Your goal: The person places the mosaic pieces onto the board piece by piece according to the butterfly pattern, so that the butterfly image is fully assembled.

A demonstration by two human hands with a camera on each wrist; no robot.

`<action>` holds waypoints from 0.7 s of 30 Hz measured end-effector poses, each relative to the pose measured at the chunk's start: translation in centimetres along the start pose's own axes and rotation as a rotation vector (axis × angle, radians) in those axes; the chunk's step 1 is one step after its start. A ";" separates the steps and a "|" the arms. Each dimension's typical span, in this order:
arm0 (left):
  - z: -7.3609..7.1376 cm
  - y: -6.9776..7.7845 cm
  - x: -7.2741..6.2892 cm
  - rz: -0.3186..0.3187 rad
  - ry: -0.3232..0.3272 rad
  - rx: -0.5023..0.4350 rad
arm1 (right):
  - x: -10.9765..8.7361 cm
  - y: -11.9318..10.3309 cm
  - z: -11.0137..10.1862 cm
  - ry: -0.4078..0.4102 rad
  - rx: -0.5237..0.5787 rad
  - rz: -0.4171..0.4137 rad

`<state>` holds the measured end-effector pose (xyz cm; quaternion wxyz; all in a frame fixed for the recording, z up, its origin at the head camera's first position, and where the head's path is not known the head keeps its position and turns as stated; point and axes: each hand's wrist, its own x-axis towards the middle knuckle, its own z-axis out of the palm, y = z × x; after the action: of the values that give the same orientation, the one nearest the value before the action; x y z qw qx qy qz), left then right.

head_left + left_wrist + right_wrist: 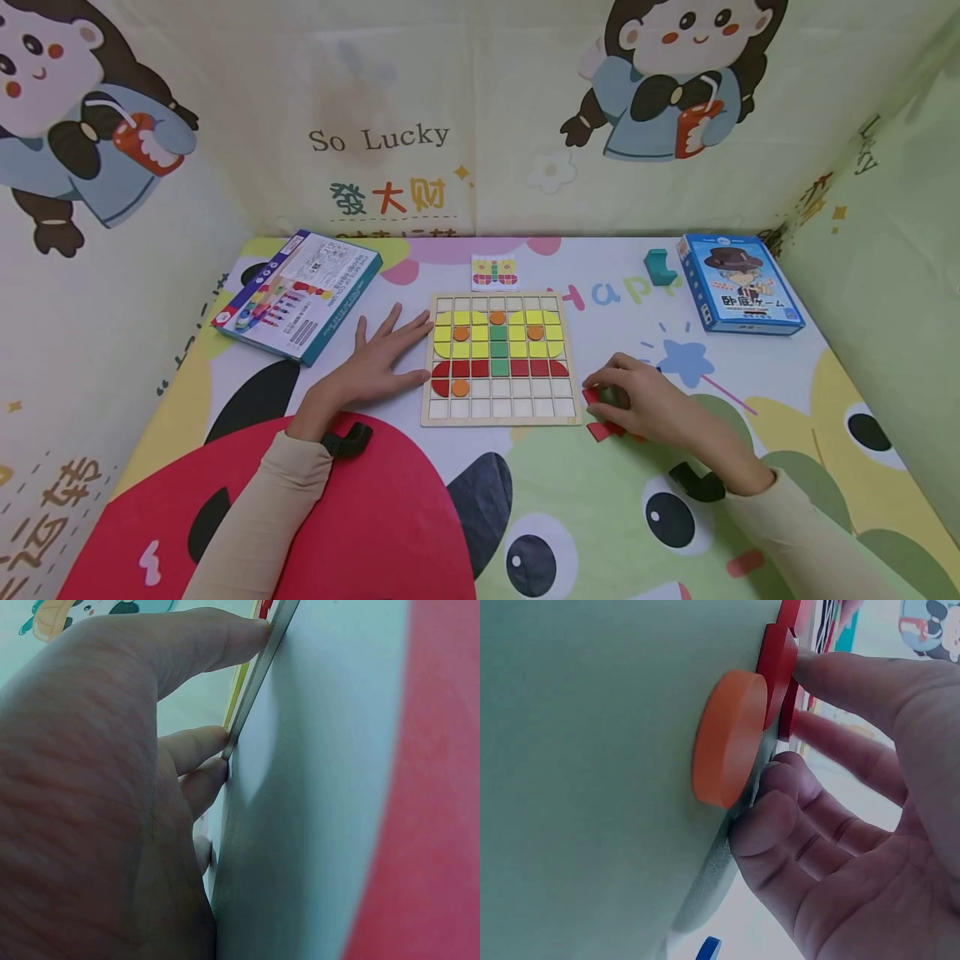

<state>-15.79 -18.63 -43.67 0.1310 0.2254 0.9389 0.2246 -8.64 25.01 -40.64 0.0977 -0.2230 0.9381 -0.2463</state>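
Observation:
A wooden grid board [501,422] lies mid-table, bearing yellow, red, green and orange pieces in a butterfly-like pattern. The left hand [371,364] spreads its fingers along the board's left edge, fingertips and thumb touching it. Right of the board, the right hand [647,404] pinches a small red piece [591,395] between thumb and index finger. More red pieces [597,431] lie under that hand. An orange disc [729,742] rests beside the red pieces in the right wrist view; the hand mostly covers it in the head view.
Behind the board lies a small picture card [494,272] with a similar butterfly. A box [300,292] is at the back left; a blue box [741,287] stands at the back right, with a teal angular object [660,267] beside it. Patterned cloth covers the table.

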 end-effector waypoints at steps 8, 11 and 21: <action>0.2 -0.2 0.1 0.002 0.000 0.000 | -0.1 0.0 0.1 0.002 -0.006 -0.004; 0.2 -0.2 0.0 0.001 -0.001 0.003 | 0.0 -0.1 0.1 0.020 -0.015 -0.016; 0.0 0.1 -0.1 0.005 0.007 -0.007 | 2.6 -4.1 1.0 0.036 -0.017 -0.010</action>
<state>-15.66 -18.62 -43.58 0.1280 0.2266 0.9380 0.2292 -9.17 20.18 -39.60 0.0777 -0.2239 0.9406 -0.2430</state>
